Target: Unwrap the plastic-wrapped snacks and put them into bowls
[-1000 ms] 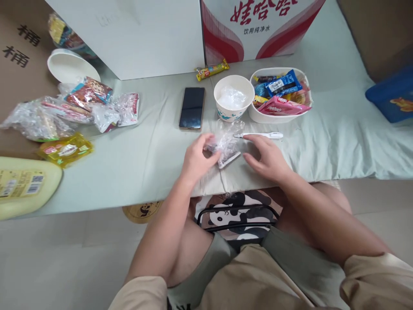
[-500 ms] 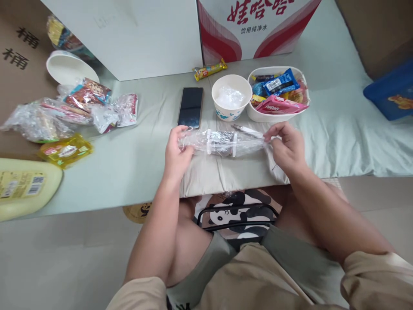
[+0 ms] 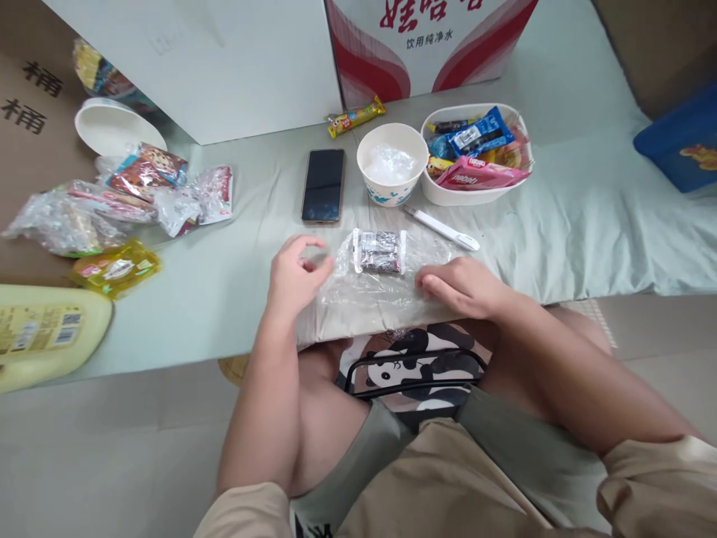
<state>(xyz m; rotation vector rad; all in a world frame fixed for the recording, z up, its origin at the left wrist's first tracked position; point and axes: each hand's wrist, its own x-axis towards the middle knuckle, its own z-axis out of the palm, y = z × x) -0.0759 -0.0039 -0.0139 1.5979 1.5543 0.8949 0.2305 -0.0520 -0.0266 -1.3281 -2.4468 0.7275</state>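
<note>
A sheet of clear plastic film (image 3: 367, 293) lies spread flat at the table's near edge. On its far part rests a small dark wrapped snack (image 3: 379, 252) with white ends. My left hand (image 3: 291, 276) sits at the film's left edge, thumb and curled fingers apart, holding nothing. My right hand (image 3: 462, 288) rests on the film's right edge, fingers lying down against it. Both forearms come up from my lap.
Behind the film are a black phone (image 3: 323, 184), a paper bowl (image 3: 367, 179) with plastic inside, a white pen-like tool (image 3: 442, 229) and a white tray (image 3: 459, 197) of snacks. Snack bags (image 3: 140, 187) are piled left. Cartons (image 3: 426, 37) stand at the back.
The film with the snack, held stretched in the air between both hands, now lies flat on the table. Both hands have come down to its edges and let go.
</note>
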